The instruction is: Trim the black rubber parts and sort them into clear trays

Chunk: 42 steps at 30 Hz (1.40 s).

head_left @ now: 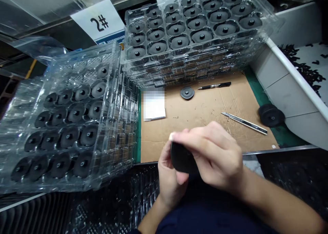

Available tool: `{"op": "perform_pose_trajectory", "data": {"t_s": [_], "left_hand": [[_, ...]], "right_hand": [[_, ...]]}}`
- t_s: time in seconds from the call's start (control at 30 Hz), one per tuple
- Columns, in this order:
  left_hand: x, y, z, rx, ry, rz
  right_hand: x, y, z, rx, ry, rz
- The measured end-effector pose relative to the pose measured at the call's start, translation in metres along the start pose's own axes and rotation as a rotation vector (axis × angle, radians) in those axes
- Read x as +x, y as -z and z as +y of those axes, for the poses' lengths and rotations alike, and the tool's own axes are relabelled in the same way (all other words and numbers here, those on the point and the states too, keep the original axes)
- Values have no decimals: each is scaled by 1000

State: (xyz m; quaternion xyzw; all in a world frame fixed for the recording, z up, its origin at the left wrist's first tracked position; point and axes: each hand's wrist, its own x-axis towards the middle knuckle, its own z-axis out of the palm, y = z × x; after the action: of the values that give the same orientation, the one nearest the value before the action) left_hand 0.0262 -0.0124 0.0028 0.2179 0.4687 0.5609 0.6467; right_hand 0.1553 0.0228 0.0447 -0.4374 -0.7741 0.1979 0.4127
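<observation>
Between both hands, over the near edge of the cardboard sheet [179, 124], a black rubber disc [182, 158] is tilted up on edge. My left hand [169, 179] grips it from the left and below, thumb across its lower side. From the right, my right hand [217, 155] pinches its upper edge, fingers bent over it; part of the disc is hidden behind them. Another black disc with a small central stub [187, 93] lies alone on the cardboard. A utility knife [244, 122] and a black pen [214, 86] rest on the sheet too.
Stacked clear trays of black discs stand at the back [179, 52] and on the left [99, 124]. A small pile of discs [271, 115] sits at the right by a white bin wall [289, 87]. A white paper [154, 105] lies on the cardboard; a "2#" sign [99, 22] stands behind.
</observation>
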Motion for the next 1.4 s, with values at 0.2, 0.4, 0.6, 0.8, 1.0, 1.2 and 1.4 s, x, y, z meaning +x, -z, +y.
{"op": "perform_pose_trajectory", "data": {"t_s": [0.2, 0.4, 0.6, 0.8, 1.0, 1.2, 1.4], "left_hand": [[4, 5, 2, -93, -139, -15], [1, 4, -1, -69, -140, -89], [1, 6, -5, -58, -69, -26], [3, 16, 1, -84, -61, -17], [2, 13, 2, -90, -24, -97], [0, 2, 1, -160, 25, -153], [-6, 3, -10, -240, 310, -146]], "right_hand": [[-29, 13, 19, 544, -468, -443], [-35, 21, 29, 389, -642, -128], [-2, 0, 9, 146, -137, -42], [-31, 10, 35, 870, -610, -642], [-68, 6, 54, 692, -913, -333], [-36, 9, 22, 195, -303, -60], [20, -4, 22, 160, 334, -283]]}}
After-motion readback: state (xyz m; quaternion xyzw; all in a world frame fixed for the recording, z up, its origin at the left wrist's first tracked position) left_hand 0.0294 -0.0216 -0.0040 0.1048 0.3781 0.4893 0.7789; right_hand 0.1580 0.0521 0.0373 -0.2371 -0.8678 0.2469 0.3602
